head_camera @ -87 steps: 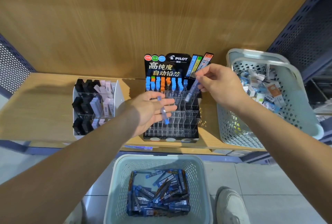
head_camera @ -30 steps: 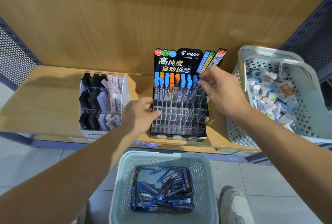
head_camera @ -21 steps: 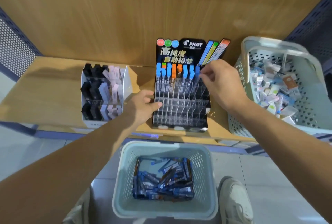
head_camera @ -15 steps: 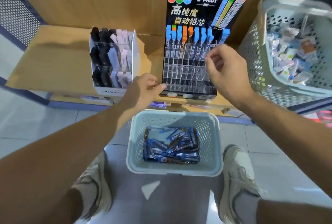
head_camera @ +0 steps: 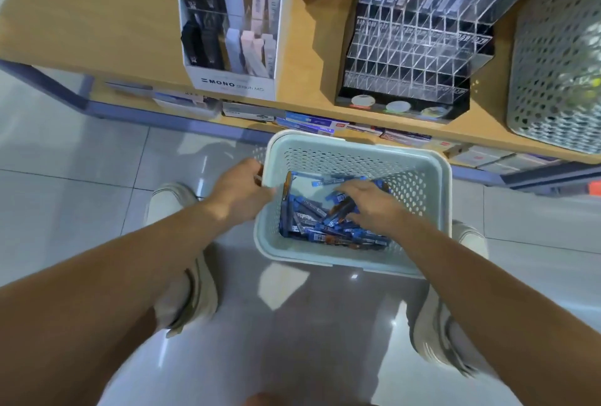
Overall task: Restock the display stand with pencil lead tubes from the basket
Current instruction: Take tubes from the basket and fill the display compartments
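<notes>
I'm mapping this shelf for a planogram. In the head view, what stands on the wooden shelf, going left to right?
MONO eraser box → clear pencil lead display stand → perforated basket, cut off at the right edge.

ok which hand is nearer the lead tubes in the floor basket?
Right. The right hand is inside the basket, touching the lead tubes; the left hand is at the basket's left rim, beside the pile.
</notes>
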